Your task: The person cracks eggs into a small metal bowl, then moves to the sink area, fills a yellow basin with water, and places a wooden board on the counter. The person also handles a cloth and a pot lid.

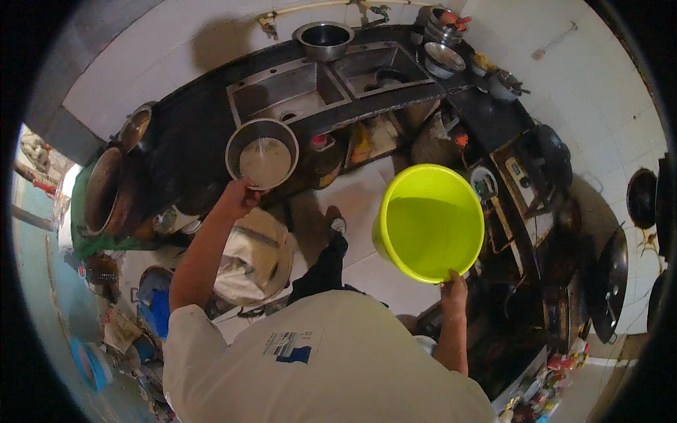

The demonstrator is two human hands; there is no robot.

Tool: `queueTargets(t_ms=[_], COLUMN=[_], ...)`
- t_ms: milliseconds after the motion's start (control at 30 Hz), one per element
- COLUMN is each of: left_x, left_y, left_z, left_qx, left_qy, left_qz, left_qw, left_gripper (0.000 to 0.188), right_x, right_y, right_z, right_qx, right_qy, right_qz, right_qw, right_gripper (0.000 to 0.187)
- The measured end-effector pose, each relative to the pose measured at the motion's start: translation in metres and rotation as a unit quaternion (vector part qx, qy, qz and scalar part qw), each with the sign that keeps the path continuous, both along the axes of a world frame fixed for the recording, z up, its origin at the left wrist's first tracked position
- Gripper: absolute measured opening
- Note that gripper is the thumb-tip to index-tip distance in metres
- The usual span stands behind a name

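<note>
While the left hand (238,196) reaches forward, its fingers are curled tight over the near rim of a round steel pot (262,153), which it holds up just in front of the dark desk (190,134) with the double steel sink (331,77); pale liquid shows inside the pot. Further right, the right hand (453,289) pinches the near rim of a lime-green plastic bucket (429,222), fingers closed on it, and the bucket hangs tilted above the tiled floor (360,204), its open mouth facing up.
</note>
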State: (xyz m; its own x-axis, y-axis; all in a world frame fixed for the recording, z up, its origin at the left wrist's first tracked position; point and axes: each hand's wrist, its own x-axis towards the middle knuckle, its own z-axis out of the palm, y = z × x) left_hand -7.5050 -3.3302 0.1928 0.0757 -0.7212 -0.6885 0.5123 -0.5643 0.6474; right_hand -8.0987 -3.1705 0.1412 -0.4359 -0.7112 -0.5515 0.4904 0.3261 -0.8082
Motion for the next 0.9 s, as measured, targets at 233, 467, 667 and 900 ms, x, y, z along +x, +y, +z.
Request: queueTargets(t_ms=[233,467,667,900], left_x=[-0.039,-0.094,-0.139,-0.22], left_y=[-0.218,-0.387,-0.477,-0.548], left_z=[-0.04,-0.052,-0.09,-0.081], left_qx=[-0.05,-0.029,-0.033,0.0], left_qy=[0.02,0.074,0.081,-0.015], left_qz=[-0.016,0.062,0.128,0.208], left_qw=[0.998,0.995,0.988,0.978], left_gripper=[0.024,0.03,0.033,0.028], right_x=[-0.013,-0.049,-0.091,-0.145], right_y=[-0.181,-0.333,-0.452,-0.571], right_z=[0.014,0.064,0.112,0.136], right_qx=[-0.051,-0.108,-0.062,-0.083], right_qy=[-0.004,-0.033,0.03,0.049], right_qz=[0.028,0.034,0.053,0.111], right_qw=[0.998,0.993,0.996,0.989], right_gripper=[0.019,0.024,0.034,0.043])
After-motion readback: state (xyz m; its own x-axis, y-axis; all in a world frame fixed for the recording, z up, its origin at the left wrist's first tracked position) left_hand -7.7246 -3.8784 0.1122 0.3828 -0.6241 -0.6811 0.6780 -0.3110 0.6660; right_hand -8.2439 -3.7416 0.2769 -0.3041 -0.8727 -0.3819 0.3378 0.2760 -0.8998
